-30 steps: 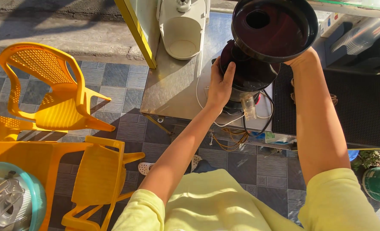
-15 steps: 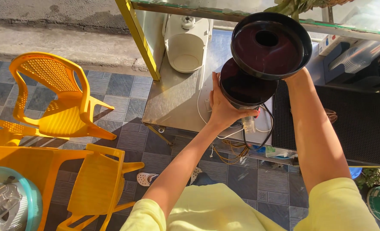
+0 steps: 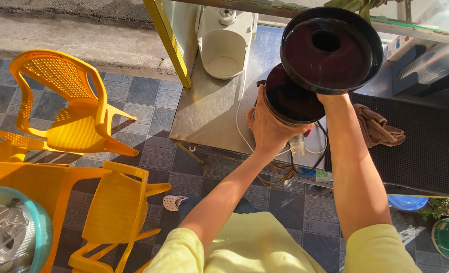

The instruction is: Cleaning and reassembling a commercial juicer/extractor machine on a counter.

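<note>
Dark plastic fills the head view: the right hand (image 3: 330, 98) now holds the round lid (image 3: 330, 48) higher and clear of the juicer bowl (image 3: 290, 98), fingers hidden beneath it. The left hand (image 3: 267, 126) stays wrapped around the bowl above the steel tabletop (image 3: 209, 116).

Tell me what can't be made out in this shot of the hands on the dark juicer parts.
- Right hand: head view, almost wholly hidden behind the raised dark lid; its grip is unclear.
- Dark round bowl: far side covered by the lid, base covered by the left hand.
- Teal-rimmed basket: cut off by the left and bottom edges.
</note>
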